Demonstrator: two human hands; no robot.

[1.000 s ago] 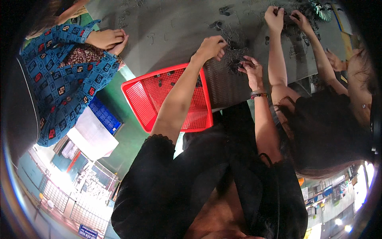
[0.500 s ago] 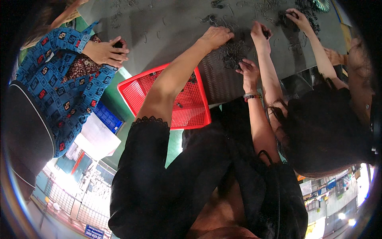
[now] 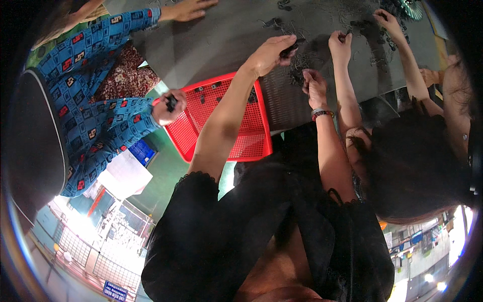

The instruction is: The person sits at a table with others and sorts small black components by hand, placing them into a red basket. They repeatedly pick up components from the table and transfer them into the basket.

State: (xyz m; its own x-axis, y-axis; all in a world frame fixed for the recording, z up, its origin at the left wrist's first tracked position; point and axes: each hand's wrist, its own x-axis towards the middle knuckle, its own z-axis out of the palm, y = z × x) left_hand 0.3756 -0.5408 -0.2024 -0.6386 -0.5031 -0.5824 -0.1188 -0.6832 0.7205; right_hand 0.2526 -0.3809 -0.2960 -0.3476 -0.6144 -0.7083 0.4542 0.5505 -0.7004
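Observation:
Above the grey table, my left hand is closed on a small black part with an irregular shape. To its right, my right hand, with a bracelet at the wrist, has its fingers pinched together. What it may hold is too small to make out. Between and just beyond my hands lies a heap of thin, dark curly pieces. Below my left forearm stands a red perforated plastic basket, with a few small black parts inside.
At left, a co-worker in a blue patterned sleeve holds a black part by the basket's left rim; their other hand reaches over the table. At right, another co-worker's hands work close to mine. More scraps lie farther back.
My left hand has lifted off the heap, now showing a black part. My right hand has shifted slightly. The left co-worker's hands have parted, one coming to the basket with a black part.

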